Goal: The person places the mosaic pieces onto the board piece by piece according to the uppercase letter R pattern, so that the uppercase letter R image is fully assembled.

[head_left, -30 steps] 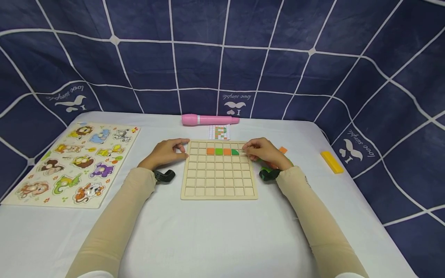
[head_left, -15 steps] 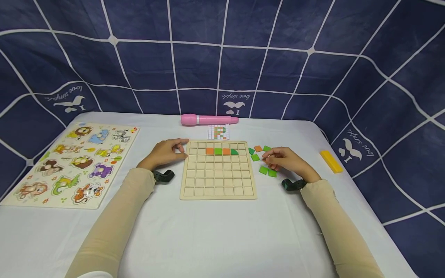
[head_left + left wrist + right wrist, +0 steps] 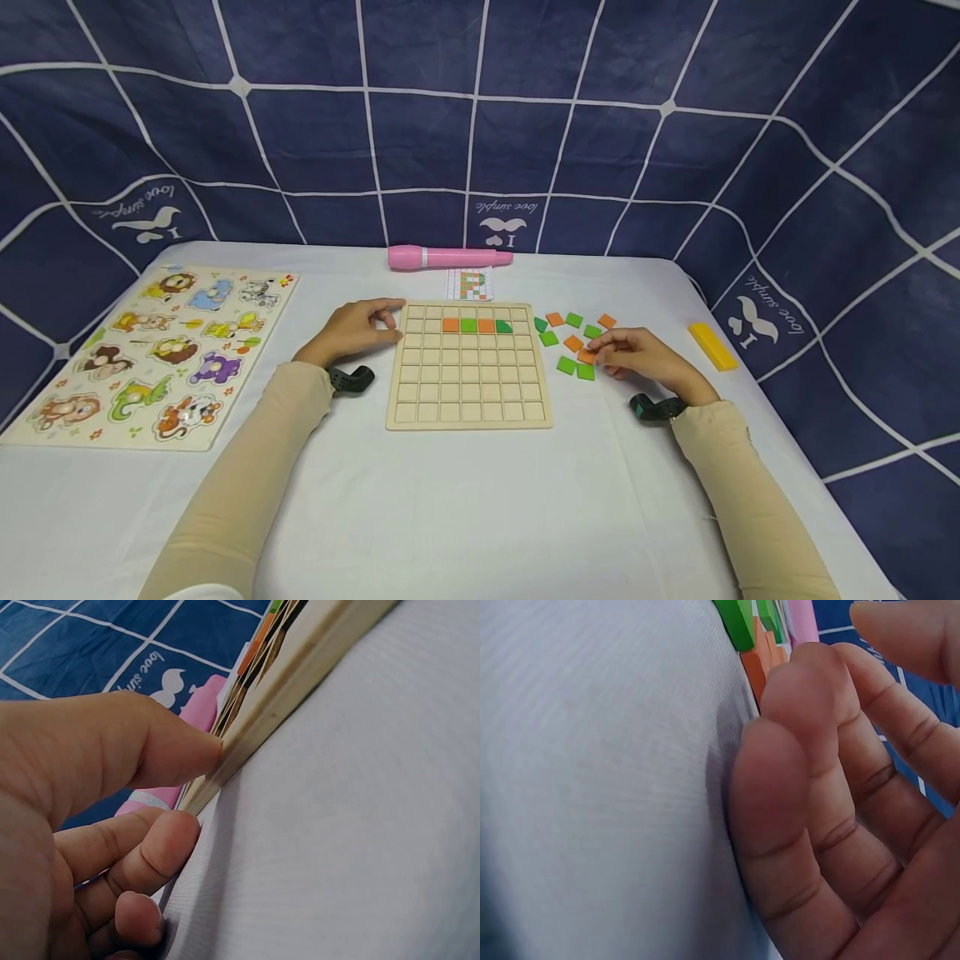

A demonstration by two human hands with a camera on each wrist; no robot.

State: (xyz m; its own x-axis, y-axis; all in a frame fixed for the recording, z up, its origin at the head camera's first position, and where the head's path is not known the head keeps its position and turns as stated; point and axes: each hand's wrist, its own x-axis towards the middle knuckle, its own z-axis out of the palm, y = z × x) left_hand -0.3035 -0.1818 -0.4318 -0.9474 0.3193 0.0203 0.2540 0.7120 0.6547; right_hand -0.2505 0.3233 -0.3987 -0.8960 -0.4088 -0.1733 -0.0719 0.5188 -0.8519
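A wooden grid board (image 3: pixel 470 392) lies flat in the head view. One row near its far side holds an orange tile (image 3: pixel 450 325), a green tile (image 3: pixel 468 325), another orange tile (image 3: pixel 487 326) and a dark green rounded piece (image 3: pixel 503 327). My left hand (image 3: pixel 351 331) rests against the board's left edge, thumb on the side and fingers toward the far corner. My right hand (image 3: pixel 643 358) is over the loose tiles, its fingertips at an orange tile (image 3: pixel 585 356). In the right wrist view the thumb (image 3: pixel 907 634) stands apart from the fingers (image 3: pixel 772 787).
Several green tiles (image 3: pixel 567 365) and orange tiles lie loose right of the board. Beyond it are a patterned card (image 3: pixel 471 284) and a pink microphone-shaped object (image 3: pixel 450 258). An animal puzzle board (image 3: pixel 150 358) lies left; a yellow block (image 3: pixel 712 347) lies right.
My right hand has left the board's far right corner and moved right and nearer, onto the loose tiles, uncovering more of them. My left hand has stayed at the board's edge.
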